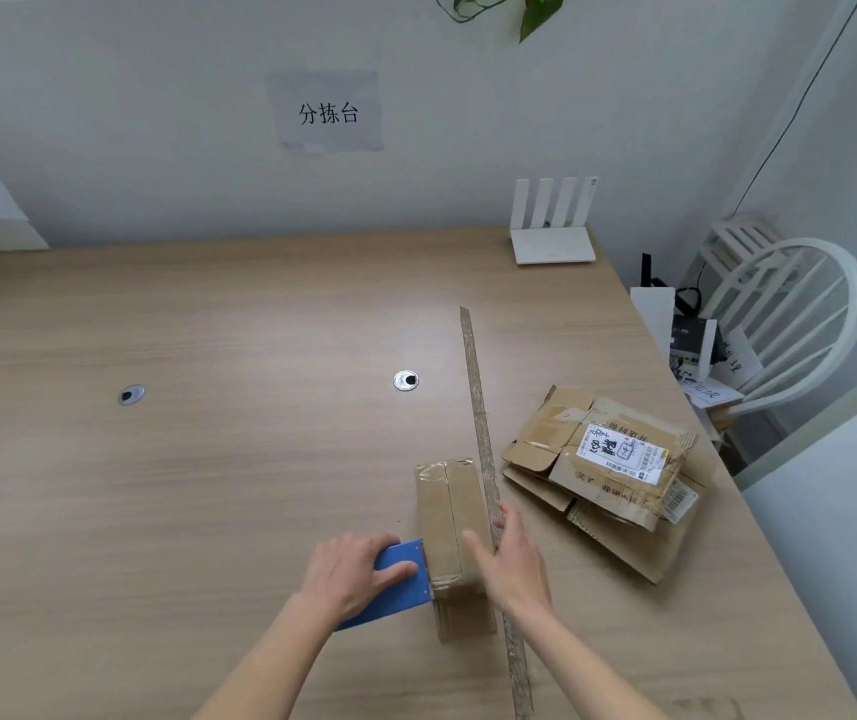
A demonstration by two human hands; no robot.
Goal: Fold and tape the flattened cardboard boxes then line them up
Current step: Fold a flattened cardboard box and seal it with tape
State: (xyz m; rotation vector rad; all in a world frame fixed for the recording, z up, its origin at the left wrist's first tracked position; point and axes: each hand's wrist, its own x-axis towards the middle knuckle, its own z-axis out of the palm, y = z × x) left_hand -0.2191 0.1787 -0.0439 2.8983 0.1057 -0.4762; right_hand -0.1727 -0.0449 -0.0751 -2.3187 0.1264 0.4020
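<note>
A white router stands at the wooden table's far edge — a white chair beside it.

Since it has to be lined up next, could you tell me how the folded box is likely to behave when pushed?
The folded box is probably light, being thin cardboard. It stands narrow and tall, so a high push may tip it. The wooden table looks smooth, so it should slide.

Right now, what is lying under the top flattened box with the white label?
Under the labelled box more flattened cardboard is stacked on the table; its edges and a barcode sticker stick out. How many pieces lie there cannot be told, because the top one covers them.
</note>
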